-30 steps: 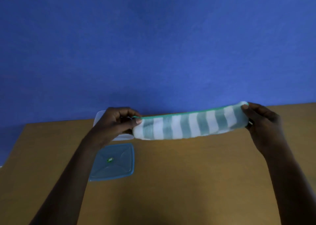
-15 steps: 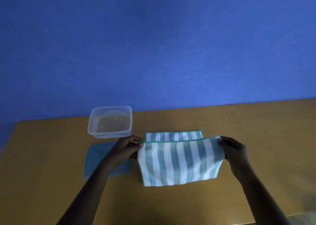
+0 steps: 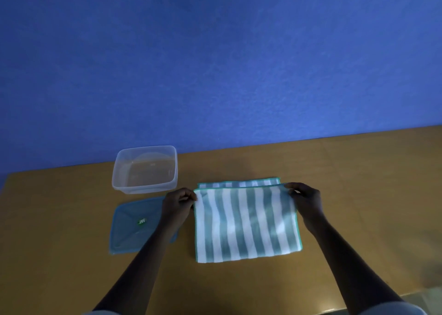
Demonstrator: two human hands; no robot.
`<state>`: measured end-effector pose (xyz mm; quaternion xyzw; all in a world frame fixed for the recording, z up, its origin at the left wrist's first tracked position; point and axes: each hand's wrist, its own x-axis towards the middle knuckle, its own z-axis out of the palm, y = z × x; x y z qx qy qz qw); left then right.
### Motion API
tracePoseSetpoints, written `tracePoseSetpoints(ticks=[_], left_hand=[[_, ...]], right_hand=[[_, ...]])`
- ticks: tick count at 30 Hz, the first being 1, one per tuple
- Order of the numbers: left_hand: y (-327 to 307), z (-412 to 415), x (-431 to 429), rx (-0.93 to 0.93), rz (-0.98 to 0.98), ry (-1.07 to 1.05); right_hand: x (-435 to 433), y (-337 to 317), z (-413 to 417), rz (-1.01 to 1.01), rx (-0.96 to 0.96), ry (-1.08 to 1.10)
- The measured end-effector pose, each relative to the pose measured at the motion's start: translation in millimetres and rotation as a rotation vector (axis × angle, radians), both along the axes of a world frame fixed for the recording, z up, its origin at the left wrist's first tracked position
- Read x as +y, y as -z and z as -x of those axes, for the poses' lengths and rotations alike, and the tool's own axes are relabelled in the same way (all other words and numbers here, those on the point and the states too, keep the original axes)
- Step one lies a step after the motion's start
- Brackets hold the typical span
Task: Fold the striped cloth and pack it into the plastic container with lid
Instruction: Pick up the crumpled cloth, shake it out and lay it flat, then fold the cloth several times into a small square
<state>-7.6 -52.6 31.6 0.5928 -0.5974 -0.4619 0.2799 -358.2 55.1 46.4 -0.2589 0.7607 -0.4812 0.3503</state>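
Midway, by the look of it: the striped cloth [image 3: 246, 224] lies on the wooden bench [image 3: 358, 195], doubled over on itself once, with a narrow strip of the lower layer showing just beyond the upper layer's far edge. The two layers do not yet line up at that far side. The fold appears to be in its closing stage, and judging from the cloth's spread against the clear plastic container [image 3: 146, 169], at least one more fold seems needed before it will fit inside.

The container stands open and empty just to the far left of the cloth, near the blue wall [image 3: 215, 63]. Its blue lid [image 3: 134, 228] lies flat on the bench to the cloth's left, apart from the container, partly covered by the person's left forearm. Packing and closing are both still to come.

The left hand [image 3: 178, 203] sits at the cloth's far left corner, fingers [image 3: 189, 196] pinched together on the upper layer's edge. The right hand [image 3: 305, 200] mirrors it at the far right corner, fingers [image 3: 290, 189] closed on the same edge, thumb and forefinger meeting over the green hem. Both forearms reach in from the near side of the bench, flanking the cloth, wrists low and close to the surface. Whether the pinched corners rest on the lower layer or hang just above it cannot be told.
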Motion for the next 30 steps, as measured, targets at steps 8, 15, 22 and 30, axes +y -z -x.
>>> tracePoseSetpoints(ticks=[8, 15, 22, 30], left_hand=[[17, 24, -12, -0.073, 0.015, -0.032], [21, 31, -16, -0.213, 0.056, 0.019], [28, 38, -23, -0.296, 0.084, 0.057], [41, 45, -26, -0.442, -0.079, 0.172]], right_hand=[[-28, 17, 3, -0.127, 0.097, -0.037], [-41, 25, 4, -0.253, 0.345, -0.156], [-55, 26, 4, -0.275, 0.480, -0.262], [-61, 39, 4, -0.470, 0.538, -0.554]])
